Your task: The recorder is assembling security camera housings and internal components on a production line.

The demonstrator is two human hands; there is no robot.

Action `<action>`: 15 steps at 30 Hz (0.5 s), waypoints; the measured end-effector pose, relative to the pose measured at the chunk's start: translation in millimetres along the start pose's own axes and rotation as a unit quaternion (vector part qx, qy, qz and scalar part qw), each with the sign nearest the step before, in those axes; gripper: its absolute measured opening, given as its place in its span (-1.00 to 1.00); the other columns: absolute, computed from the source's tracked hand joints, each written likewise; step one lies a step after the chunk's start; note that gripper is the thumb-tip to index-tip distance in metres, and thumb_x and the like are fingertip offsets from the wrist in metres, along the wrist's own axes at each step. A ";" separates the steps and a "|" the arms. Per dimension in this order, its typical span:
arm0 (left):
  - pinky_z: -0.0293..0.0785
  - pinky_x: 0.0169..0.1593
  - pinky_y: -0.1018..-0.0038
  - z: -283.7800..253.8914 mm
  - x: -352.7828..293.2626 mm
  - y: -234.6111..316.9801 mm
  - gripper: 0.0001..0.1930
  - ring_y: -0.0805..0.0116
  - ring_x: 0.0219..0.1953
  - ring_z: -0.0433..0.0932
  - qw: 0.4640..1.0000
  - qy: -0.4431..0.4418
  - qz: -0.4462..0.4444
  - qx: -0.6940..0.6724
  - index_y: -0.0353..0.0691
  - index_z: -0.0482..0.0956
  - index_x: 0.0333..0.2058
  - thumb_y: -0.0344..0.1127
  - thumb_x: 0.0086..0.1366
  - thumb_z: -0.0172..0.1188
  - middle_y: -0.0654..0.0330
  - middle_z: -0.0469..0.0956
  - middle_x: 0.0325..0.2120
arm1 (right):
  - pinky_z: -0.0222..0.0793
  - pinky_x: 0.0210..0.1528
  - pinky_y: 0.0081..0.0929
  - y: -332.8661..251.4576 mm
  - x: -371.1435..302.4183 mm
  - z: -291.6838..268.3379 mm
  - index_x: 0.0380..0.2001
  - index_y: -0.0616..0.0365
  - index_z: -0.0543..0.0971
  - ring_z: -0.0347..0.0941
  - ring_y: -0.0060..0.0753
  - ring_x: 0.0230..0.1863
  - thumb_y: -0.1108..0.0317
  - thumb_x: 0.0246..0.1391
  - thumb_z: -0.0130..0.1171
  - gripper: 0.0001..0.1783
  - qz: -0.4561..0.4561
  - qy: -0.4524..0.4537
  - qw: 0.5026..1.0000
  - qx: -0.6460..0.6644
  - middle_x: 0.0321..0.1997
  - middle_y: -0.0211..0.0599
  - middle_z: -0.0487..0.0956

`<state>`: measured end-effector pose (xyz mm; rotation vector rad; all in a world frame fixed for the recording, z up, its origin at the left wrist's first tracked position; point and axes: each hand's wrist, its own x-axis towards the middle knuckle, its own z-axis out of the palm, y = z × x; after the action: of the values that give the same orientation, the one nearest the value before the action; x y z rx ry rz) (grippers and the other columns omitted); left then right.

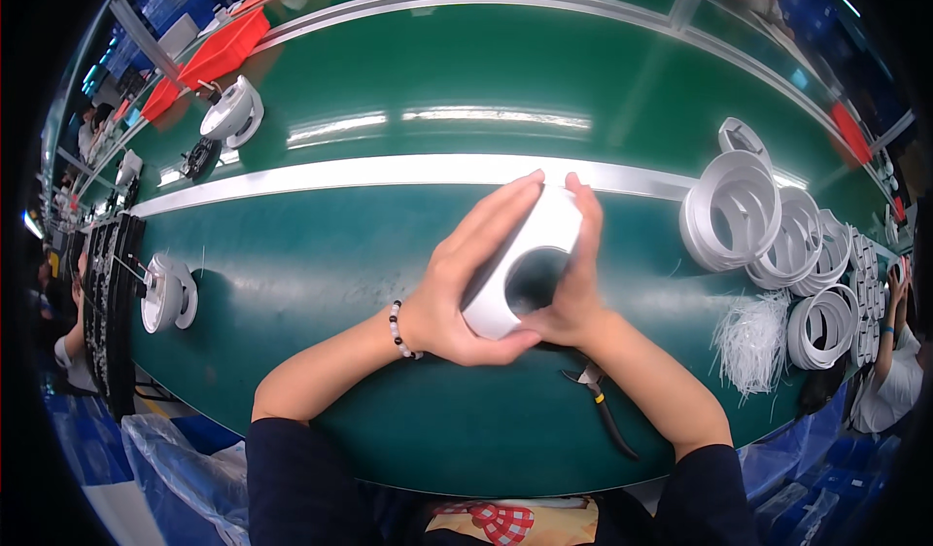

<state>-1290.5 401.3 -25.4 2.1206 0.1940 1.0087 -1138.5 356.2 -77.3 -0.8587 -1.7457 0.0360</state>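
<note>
Above the green work table, in front of me, I hold a white plastic housing [552, 220] with a large round opening, tilted to the right. My left hand [449, 288] wraps around its left side and lower edge, wearing a beaded bracelet. On the other side, my right hand [581, 303] grips the right side, its thumb near the bottom of the opening. The inside of the opening is dark. A pair of cutting pliers [604, 412] with black and yellow handles lies on the table, just below my right wrist.
Stacked white rings [714, 217] and a bundle of thin clear strips [750, 347] sit at the right. A white round assembly [167, 293] stands left, beside a black rack [109, 313]. Beyond the white rail are another assembly [230, 116] and a red bin [228, 48]. Co-workers sit at both sides.
</note>
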 end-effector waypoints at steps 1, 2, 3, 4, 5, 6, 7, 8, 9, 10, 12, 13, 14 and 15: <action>0.10 0.13 0.34 0.3 -0.1 3.7 -0.10 -0.01 0.15 0.13 1.000 0.002 0.009 0.015 -0.38 0.08 0.12 -0.29 -0.26 0.29 -0.15 0.06 0.12 | -0.08 0.13 0.15 -0.8 0.4 0.9 0.21 0.02 -0.19 -0.12 0.33 0.19 0.15 -0.55 0.42 0.28 -0.003 0.004 1.000 -0.003 0.24 0.02 -0.10; 0.11 0.12 0.33 1.7 -1.9 6.4 -0.10 -0.01 0.15 0.13 1.000 0.009 0.006 0.017 -0.38 0.08 0.12 -0.30 -0.26 0.29 -0.14 0.05 0.12 | -0.09 0.13 0.15 3.5 -1.4 4.5 0.22 0.01 -0.23 -0.13 0.32 0.20 0.15 -0.52 0.42 0.29 -0.041 0.014 0.999 -0.025 0.25 0.03 -0.12; 0.12 0.12 0.33 3.2 -3.6 9.0 -0.10 -0.02 0.15 0.13 1.000 0.016 0.003 0.020 -0.37 0.09 0.12 -0.30 -0.26 0.29 -0.14 0.05 0.12 | -0.09 0.13 0.15 5.5 -3.9 6.3 0.22 0.01 -0.23 -0.13 0.32 0.20 0.15 -0.52 0.42 0.29 -0.043 0.012 0.999 -0.022 0.25 0.03 -0.12; 0.13 0.11 0.31 4.2 -3.8 10.8 -0.11 -0.03 0.13 0.14 0.999 0.019 0.000 0.033 -0.36 0.10 0.12 -0.30 -0.25 0.30 -0.14 0.04 0.12 | -0.09 0.13 0.14 8.0 -6.9 7.3 0.22 0.01 -0.25 -0.13 0.32 0.21 0.14 -0.51 0.41 0.29 -0.047 0.015 0.999 -0.002 0.25 0.04 -0.13; 0.13 0.11 0.31 5.3 -4.1 10.8 -0.11 -0.03 0.13 0.14 0.999 0.022 0.000 0.032 -0.36 0.10 0.12 -0.30 -0.25 0.30 -0.14 0.04 0.12 | -0.08 0.14 0.13 9.1 -8.3 8.1 0.22 0.01 -0.26 -0.13 0.31 0.21 0.14 -0.49 0.41 0.28 -0.051 0.019 0.998 0.018 0.25 0.05 -0.14; 0.14 0.11 0.30 6.4 -4.3 10.4 -0.11 -0.04 0.13 0.15 0.999 0.027 0.008 0.043 -0.36 0.10 0.11 -0.29 -0.26 0.29 -0.14 0.05 0.12 | -0.08 0.14 0.13 9.2 -8.4 9.4 0.22 0.01 -0.28 -0.14 0.28 0.22 0.13 -0.45 0.40 0.28 -0.047 0.023 0.998 0.019 0.24 0.08 -0.15; 0.14 0.10 0.29 7.0 -4.1 11.1 -0.11 -0.05 0.12 0.16 0.998 0.031 0.016 0.054 -0.37 0.11 0.11 -0.29 -0.27 0.29 -0.14 0.05 0.12 | -0.08 0.14 0.13 10.9 -12.4 10.0 0.22 0.01 -0.28 -0.14 0.28 0.22 0.13 -0.45 0.40 0.28 -0.047 0.021 0.998 0.020 0.24 0.08 -0.15; 0.14 0.10 0.29 7.3 -3.9 12.0 -0.11 -0.05 0.12 0.16 0.998 0.033 0.016 0.053 -0.37 0.11 0.11 -0.29 -0.27 0.29 -0.14 0.05 0.12 | -0.08 0.14 0.13 14.7 -19.9 10.8 0.22 0.02 -0.28 -0.13 0.27 0.22 0.12 -0.44 0.39 0.27 -0.027 0.010 0.998 0.049 0.24 0.08 -0.15; 0.15 0.10 0.27 7.6 -3.5 13.0 -0.11 -0.06 0.10 0.17 0.998 0.033 0.018 0.060 -0.37 0.11 0.11 -0.30 -0.29 0.27 -0.14 0.06 0.11 | -0.08 0.14 0.13 16.5 -24.0 10.9 0.22 0.03 -0.28 -0.13 0.25 0.22 0.11 -0.42 0.38 0.26 -0.006 -0.001 0.997 0.077 0.24 0.08 -0.15; 0.16 0.09 0.26 7.1 -4.5 13.4 -0.11 -0.08 0.09 0.17 0.997 0.033 0.017 0.067 -0.38 0.11 0.10 -0.31 -0.31 0.26 -0.15 0.06 0.11 | -0.08 0.14 0.13 13.0 -20.7 10.7 0.22 0.03 -0.28 -0.13 0.25 0.22 0.11 -0.42 0.38 0.26 -0.005 -0.002 0.997 0.080 0.24 0.08 -0.15; 0.14 0.10 0.27 3.7 -4.7 15.4 -0.10 -0.08 0.12 0.15 0.996 0.017 0.011 0.083 -0.40 0.06 0.12 -0.35 -0.29 0.23 -0.19 0.06 0.10 | -0.07 0.13 0.14 3.7 -10.1 8.5 0.22 0.04 -0.29 -0.10 0.24 0.20 0.05 -0.38 0.35 0.23 -0.018 0.009 0.999 0.031 0.24 0.08 -0.15; 0.12 0.11 0.29 3.2 -3.9 16.2 -0.10 -0.07 0.14 0.12 0.995 0.000 0.011 0.097 -0.43 0.00 0.13 -0.38 -0.27 0.19 -0.23 0.05 0.10 | -0.07 0.13 0.14 5.6 -11.8 8.6 0.22 0.04 -0.29 -0.10 0.24 0.20 0.05 -0.38 0.35 0.23 -0.017 0.008 0.999 0.030 0.24 0.08 -0.15; 0.12 0.11 0.29 3.7 -3.7 15.8 -0.10 -0.07 0.14 0.12 0.995 0.000 0.010 0.096 -0.43 0.00 0.13 -0.38 -0.27 0.19 -0.23 0.05 0.10 | -0.07 0.12 0.15 9.5 -15.5 9.6 0.22 0.04 -0.28 -0.08 0.22 0.19 0.02 -0.35 0.33 0.22 -0.016 0.006 0.999 0.029 0.23 0.08 -0.14; 0.12 0.11 0.28 4.5 -3.6 15.3 -0.10 -0.08 0.14 0.12 0.995 0.002 0.014 0.099 -0.43 0.00 0.13 -0.39 -0.27 0.18 -0.23 0.06 0.10 | -0.07 0.12 0.16 12.4 -18.9 10.5 0.22 0.04 -0.28 -0.07 0.21 0.19 -0.01 -0.33 0.31 0.21 -0.015 0.004 1.000 0.028 0.23 0.09 -0.13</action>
<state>-1292.5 386.6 -18.7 2.3060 0.2755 1.0473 -1139.0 358.8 -102.1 -0.7915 -1.7415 0.0603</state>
